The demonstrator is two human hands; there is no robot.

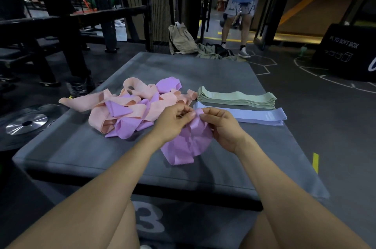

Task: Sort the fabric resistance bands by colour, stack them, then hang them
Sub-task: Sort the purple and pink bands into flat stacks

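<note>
On top of a grey padded box [81, 147], near its front edge, both hands work one crumpled purple band [187, 142]. The left hand [173, 122] pinches the band's upper edge between thumb and curled fingers, and the right hand [221, 126] has the same grip on that edge just beside it, so the rest of the band droops down onto the box. To the left lies a tangled heap [130, 106] of peach and purple bands, unsorted and overlapping. Behind the right hand, two neat stacks lie side by side: a green stack [238, 99] farther back and a lavender-blue stack [262, 117] nearer, touching or nearly touching. A weight plate [26, 124] rests on the floor to the left. Another person [240, 10] stands in the background.
</note>
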